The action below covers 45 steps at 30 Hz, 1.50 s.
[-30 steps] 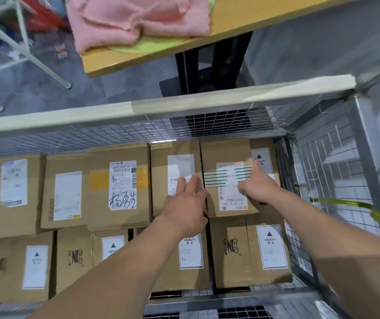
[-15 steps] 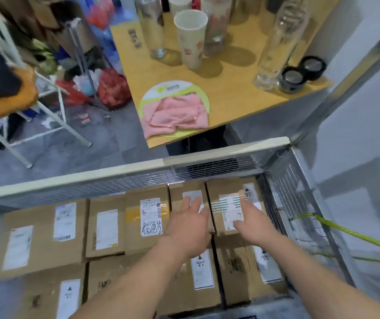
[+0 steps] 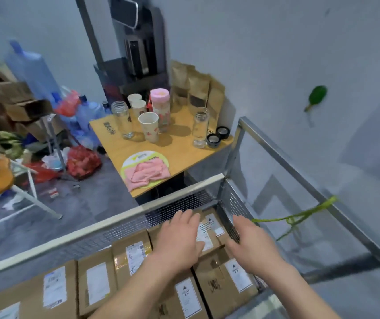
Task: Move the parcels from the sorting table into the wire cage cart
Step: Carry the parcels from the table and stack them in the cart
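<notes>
The wire cage cart (image 3: 106,226) holds several brown cardboard parcels with white labels, packed side by side in rows. A parcel with a striped label (image 3: 208,236) lies in the far right corner. My left hand (image 3: 179,238) hovers over it with straight fingers, holding nothing. My right hand (image 3: 251,245) is raised just to its right, near the cart's right mesh wall, fingers straight and empty. More parcels (image 3: 97,286) fill the cart to the left. The sorting table is out of view.
A yellow wooden side table (image 3: 179,143) behind the cart carries jars, paper cups, a pink bottle and a pink cloth. A green strap (image 3: 295,217) is tied to the cart's right rail. Water jugs, bags and a white chair clutter the floor at left.
Both hands have lifted off the striped-label parcel and drawn back. The view has tilted upward, showing the side table and wall.
</notes>
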Each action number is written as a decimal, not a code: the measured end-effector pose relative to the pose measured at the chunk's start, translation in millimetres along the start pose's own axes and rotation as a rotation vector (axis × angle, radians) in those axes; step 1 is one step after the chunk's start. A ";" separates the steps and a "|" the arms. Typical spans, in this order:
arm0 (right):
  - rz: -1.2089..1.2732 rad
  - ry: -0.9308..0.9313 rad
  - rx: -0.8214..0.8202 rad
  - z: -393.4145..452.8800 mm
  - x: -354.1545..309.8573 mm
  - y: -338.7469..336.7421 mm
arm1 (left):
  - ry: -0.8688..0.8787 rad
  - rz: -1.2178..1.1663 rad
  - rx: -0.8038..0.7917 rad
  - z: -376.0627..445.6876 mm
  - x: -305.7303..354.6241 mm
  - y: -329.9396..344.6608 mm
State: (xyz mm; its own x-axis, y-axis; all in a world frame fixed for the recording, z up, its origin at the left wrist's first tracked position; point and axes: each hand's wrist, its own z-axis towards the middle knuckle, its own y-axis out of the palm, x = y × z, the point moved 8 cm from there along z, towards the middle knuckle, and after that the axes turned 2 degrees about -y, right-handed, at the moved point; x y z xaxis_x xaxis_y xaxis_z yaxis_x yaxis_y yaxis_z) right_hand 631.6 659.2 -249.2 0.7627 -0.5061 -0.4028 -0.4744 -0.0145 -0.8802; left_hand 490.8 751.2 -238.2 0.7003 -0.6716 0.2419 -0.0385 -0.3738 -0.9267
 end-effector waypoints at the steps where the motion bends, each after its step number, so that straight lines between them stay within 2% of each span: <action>1: -0.003 0.017 0.015 -10.8 2.9 -8.9 | 0.015 -0.008 0.016 -4.0 9.0 -6.2; 11: 0.027 0.072 0.197 -132.3 40.7 -86.7 | 0.185 0.012 0.144 -64.9 117.9 -37.1; 20: 0.074 0.250 0.287 -253.3 108.9 -118.0 | 0.382 -0.009 0.169 -130.4 230.5 -26.3; 31: 0.031 0.620 0.432 -405.7 176.3 -130.7 | 0.752 0.057 0.074 -180.0 362.9 6.3; 45: 0.159 1.199 0.528 -596.9 175.4 -62.3 | 1.213 0.095 -0.150 -286.0 444.2 80.6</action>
State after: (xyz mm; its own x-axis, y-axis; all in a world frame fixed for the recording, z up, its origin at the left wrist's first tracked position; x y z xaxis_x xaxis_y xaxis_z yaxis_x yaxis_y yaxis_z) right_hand 532.5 56.6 -115.1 -0.2748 -0.9199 -0.2799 -0.0867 0.3137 -0.9456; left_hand 595.0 239.8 -123.2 -0.4242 -0.8309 0.3601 -0.1909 -0.3067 -0.9325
